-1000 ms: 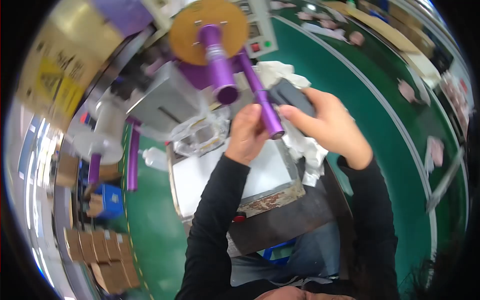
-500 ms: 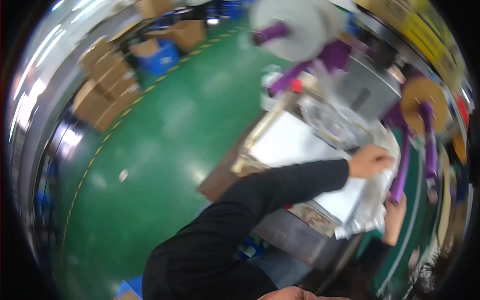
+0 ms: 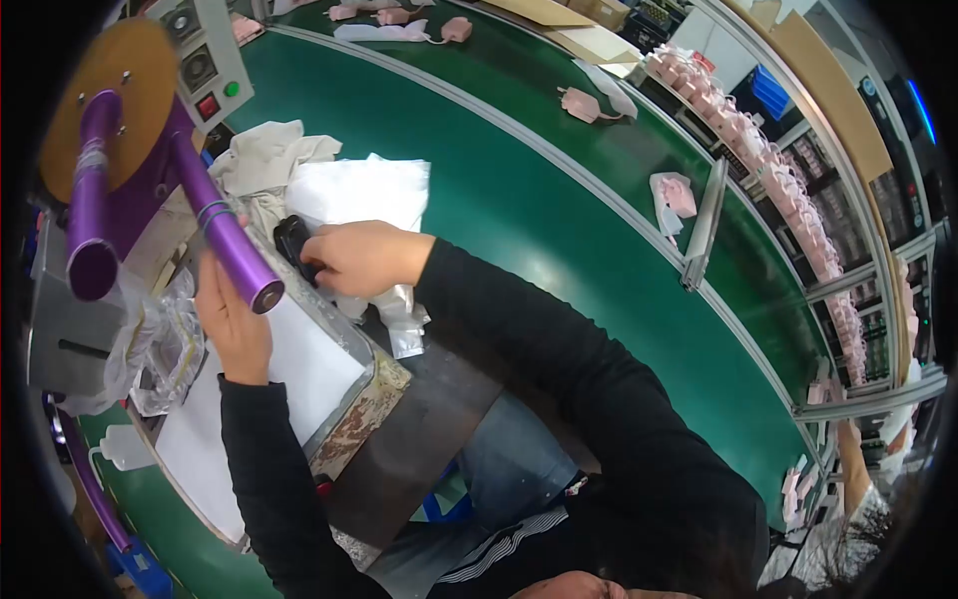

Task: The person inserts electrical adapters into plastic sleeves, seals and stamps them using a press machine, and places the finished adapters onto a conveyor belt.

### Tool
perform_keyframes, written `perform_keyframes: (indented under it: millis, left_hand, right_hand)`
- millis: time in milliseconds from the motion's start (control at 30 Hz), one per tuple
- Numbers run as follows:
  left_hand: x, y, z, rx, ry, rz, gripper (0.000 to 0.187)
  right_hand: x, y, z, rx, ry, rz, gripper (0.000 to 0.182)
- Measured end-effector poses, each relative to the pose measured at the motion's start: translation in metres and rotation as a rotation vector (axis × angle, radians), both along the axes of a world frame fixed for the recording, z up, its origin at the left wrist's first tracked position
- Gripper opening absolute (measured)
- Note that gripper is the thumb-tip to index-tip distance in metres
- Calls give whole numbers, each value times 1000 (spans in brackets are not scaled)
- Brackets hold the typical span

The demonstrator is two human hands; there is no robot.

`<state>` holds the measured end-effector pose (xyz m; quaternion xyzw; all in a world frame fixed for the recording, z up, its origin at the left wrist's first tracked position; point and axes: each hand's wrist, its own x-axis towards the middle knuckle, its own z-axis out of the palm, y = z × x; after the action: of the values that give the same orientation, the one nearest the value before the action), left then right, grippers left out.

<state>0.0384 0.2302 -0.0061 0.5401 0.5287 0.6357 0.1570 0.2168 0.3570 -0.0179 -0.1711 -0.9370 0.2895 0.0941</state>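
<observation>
My left hand lies with fingers stretched out over the white sheet on the worn-edged work plate. A purple roller bar passes over its fingertips. My right hand has its fingers curled at a small black object on the plate's far side; its kind does not show. Under and beyond that hand is a stack of white plastic bags, and a shiny bag end hangs below the wrist. Crumpled clear film lies left of my left hand.
A cream cloth lies behind the black object. At upper left stand an orange-brown reel disc and a control box with switches. Beyond the green table, a conveyor carries pink chargers; a rack holds many more.
The view has swung right, from the floor and boxes toward the conveyor. My left hand has come back over the white sheet, and my right hand has moved onto the black object.
</observation>
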Motion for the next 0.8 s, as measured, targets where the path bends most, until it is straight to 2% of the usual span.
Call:
perform_keyframes:
  millis: [133,267,433,567,700,767,800]
  left_hand:
    - [-2,2,-4,23,99,27,38]
    - [0,2,-8,33,-17,0,41]
    - [4,3,1,-12,27,52,45]
    - [5,7,-4,-16,-7,18,34]
    - [16,13,-3,40,266,55,22]
    - [23,12,-5,-145,83,-28,16]
    - [23,12,-6,-134,98,-27,16]
  right_hand:
    - [0,-3,7,12,-54,-6,35]
    - [2,-6,10,24,-46,26,35]
    - [0,-6,9,-5,-86,46,36]
    - [1,-5,10,3,-74,71,35]
    - [-8,-11,3,20,-77,91,35]
    - [-5,-15,4,107,-97,66,40]
    - [0,-17,8,149,-110,47,42]
